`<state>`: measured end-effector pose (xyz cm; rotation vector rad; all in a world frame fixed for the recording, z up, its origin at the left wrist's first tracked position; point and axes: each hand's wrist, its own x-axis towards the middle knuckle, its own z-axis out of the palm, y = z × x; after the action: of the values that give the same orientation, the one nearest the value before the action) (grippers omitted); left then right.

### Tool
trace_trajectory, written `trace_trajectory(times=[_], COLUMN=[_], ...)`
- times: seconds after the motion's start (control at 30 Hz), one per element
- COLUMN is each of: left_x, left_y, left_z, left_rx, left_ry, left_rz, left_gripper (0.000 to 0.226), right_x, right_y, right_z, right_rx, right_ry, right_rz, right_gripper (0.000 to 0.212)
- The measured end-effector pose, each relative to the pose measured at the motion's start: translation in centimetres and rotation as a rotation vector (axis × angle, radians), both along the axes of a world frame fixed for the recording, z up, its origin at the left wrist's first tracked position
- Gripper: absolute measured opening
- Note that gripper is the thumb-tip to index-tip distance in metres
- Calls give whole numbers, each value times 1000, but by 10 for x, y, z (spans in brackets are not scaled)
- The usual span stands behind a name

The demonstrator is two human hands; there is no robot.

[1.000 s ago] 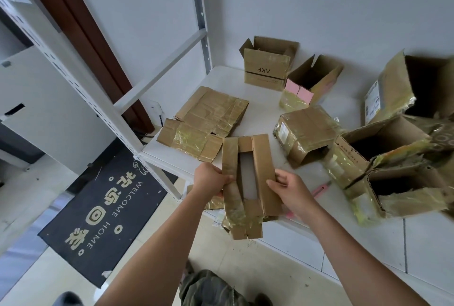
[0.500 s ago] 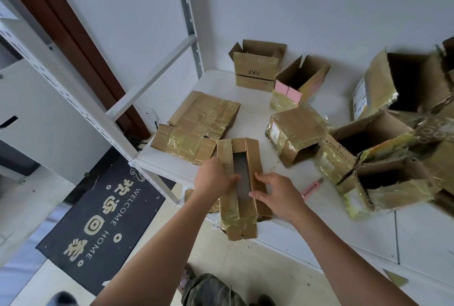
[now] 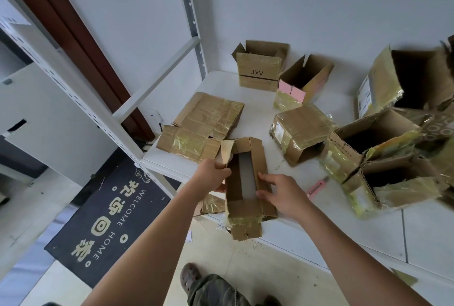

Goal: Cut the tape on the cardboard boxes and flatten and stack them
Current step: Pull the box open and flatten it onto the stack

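A small opened cardboard box (image 3: 245,209) with both ends cut lies over the front edge of the white shelf (image 3: 258,123); I can see the shelf through its open middle. My left hand (image 3: 211,176) grips its left wall and flap. My right hand (image 3: 280,193) rests on its right wall with the fingers spread and slightly bent. A stack of flattened boxes (image 3: 201,126) lies at the shelf's left. A pink utility knife (image 3: 317,187) lies on the shelf right of my right hand.
Several taped, standing boxes crowd the shelf: one marked AKF (image 3: 260,72) at the back, one with a pink label (image 3: 302,82), a closed one (image 3: 299,131) in the middle, larger open ones (image 3: 383,158) at right. A metal rack post (image 3: 81,99) and a dark doormat (image 3: 108,217) are at left.
The box has come down from my hands' raised hold onto the shelf edge. Its left flap has folded outward, and my right hand has shifted onto the right wall.
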<state>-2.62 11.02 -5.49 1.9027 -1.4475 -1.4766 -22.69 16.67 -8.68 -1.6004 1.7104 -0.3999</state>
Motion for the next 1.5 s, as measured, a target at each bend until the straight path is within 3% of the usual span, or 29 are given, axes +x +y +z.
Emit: trace_trajectory(times=[0.17,0.33,0.43,0.5,0.6,0.67,0.77,0.93,1.07,1.5], left_x=[4,-7,-13,-14,-15,-15,-18,-27,-33,-25], left_y=[6,12,15,16,18,19,18,13,10,12], left_z=[1,11,16,21,28,32,42,59,65,49], left_rx=[-29,-202,-303,-336,-294,-279,-347,-749,-931,-959], left_ry=[16,-265,-340,-306,-127,-54,6,-1,-76,46], left_rz=[46,-39,-88,-106,-28,37,89,133,147,-1], left_gripper=[25,26,23,21,53,67,74,68,63,43], right_x=[1,7,8,5,2,0,1,17,24,17], right_y=[3,3,-9,-21,-39,-45,-43,-30,-20,-10], right_z=[3,9,27,43,63,70,78,101,106,87], right_rx=[-9,-95,-247,-340,-318,-300,-462,-736,-939,-973], right_ry=[-12,39,85,84,-91,-161,-182,-277,-203,-152], right_rz=[6,-30,-198,-251,-279,-299,-358,-356,-256,-166], right_gripper=[61,57,59,71,81,63,30,31,32,35])
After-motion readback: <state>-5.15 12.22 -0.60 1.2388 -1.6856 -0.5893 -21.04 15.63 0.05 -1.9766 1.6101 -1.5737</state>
